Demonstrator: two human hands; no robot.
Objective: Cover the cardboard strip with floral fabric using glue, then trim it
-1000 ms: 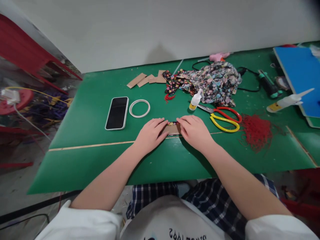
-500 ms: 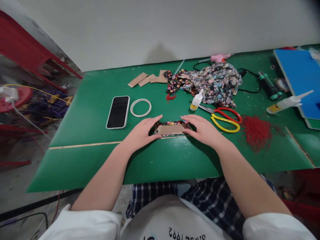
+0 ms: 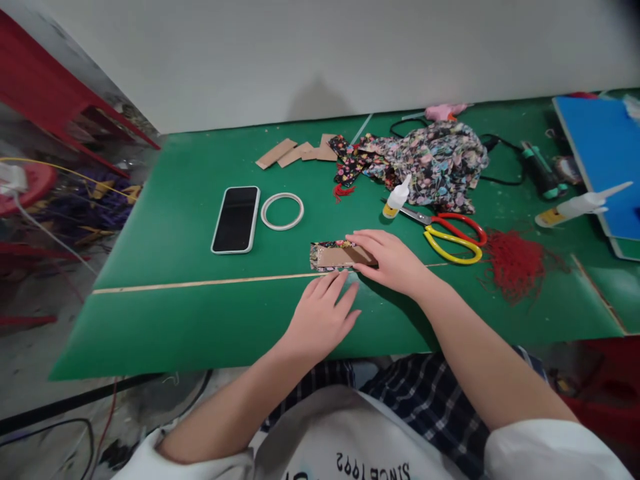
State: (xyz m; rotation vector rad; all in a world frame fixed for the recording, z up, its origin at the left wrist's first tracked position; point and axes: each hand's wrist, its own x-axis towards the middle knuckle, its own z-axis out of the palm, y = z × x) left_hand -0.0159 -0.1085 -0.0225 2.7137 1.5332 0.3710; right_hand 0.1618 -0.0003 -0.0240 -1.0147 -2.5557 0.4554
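Note:
A small cardboard strip (image 3: 337, 257) edged with dark floral fabric (image 3: 315, 252) lies on the green table before me. My right hand (image 3: 390, 259) grips its right end, thumb at the near edge and fingers over the far edge, hiding part of that end. Just below the strip is my left hand (image 3: 325, 311), holding nothing, its fingers apart and palm down. Its fingertips reach close to the strip's near edge; whether they touch it I cannot tell.
A phone (image 3: 237, 221) and a white ring (image 3: 283, 212) lie to the left. Cardboard pieces (image 3: 277, 153) and crumpled floral cloth (image 3: 440, 163) are farther back. On the right are a small glue bottle (image 3: 397, 200), scissors (image 3: 453, 255), red threads (image 3: 517, 265) and a larger bottle (image 3: 570, 210).
My left hand has let go of the strip's left end and moved down and right, below it. My right hand has shifted slightly left and stays on the right end.

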